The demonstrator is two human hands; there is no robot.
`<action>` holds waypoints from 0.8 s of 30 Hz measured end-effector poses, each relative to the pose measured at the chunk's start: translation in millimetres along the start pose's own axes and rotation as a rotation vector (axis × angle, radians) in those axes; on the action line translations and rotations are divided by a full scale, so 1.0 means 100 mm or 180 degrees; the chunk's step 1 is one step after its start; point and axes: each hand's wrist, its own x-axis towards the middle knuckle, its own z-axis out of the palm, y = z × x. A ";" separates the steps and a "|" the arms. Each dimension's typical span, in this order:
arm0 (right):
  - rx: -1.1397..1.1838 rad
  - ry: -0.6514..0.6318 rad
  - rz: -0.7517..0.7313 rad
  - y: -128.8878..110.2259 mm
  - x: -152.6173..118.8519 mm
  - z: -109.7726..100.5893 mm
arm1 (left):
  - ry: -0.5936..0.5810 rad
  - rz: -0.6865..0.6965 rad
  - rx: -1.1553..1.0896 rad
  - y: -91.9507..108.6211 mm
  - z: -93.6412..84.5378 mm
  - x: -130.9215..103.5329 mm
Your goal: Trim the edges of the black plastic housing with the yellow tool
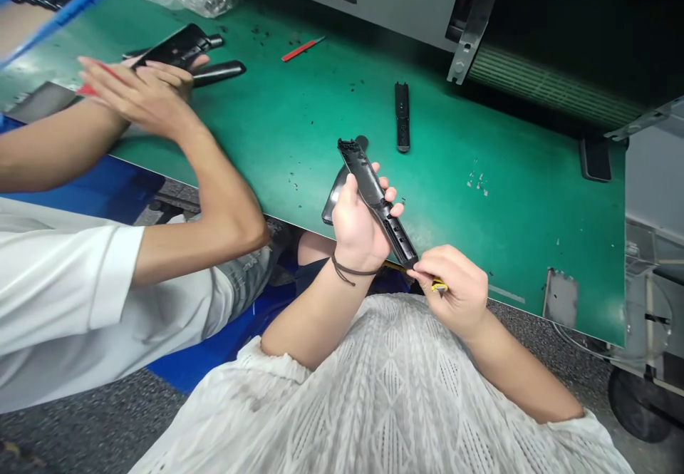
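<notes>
Black casing [377, 202] lies across the palm of your left hand [359, 233], over the counter [320, 121] by its near edge; your left fingers curl round its far side, thumb along the other. Your right hand [458, 287] is at its lower end, fingers bunched and closed round a yellow item [439, 286]. Most of that item is hidden in your grip, so you cannot tell its shape, nor whether those fingertips pinch the casing too. Your left palm covers the casing's underside and part of a dark piece [332, 199] behind it. The casing's long axis runs diagonally: its toothed end points toward the counter's far edge, leaning left, its other end toward you.
</notes>
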 end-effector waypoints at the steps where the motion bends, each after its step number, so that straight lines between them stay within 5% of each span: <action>1: -0.0053 -0.0081 -0.0071 -0.01 0.01 -0.01 | -0.0034 -0.0025 -0.0007 0.01 0.00 -0.02; 9: 0.0049 -0.0788 0.0940 -0.08 -0.21 0.11 | -0.0844 -0.0311 0.0339 0.26 -0.27 -0.15; 16: -0.0812 -0.0885 0.0877 0.17 -0.50 0.43 | -0.0519 0.0417 0.1163 0.49 -0.71 -0.11; 24: -0.1274 -0.0954 0.0808 0.16 -0.55 0.51 | -0.0325 0.0786 0.1337 0.50 -0.92 -0.08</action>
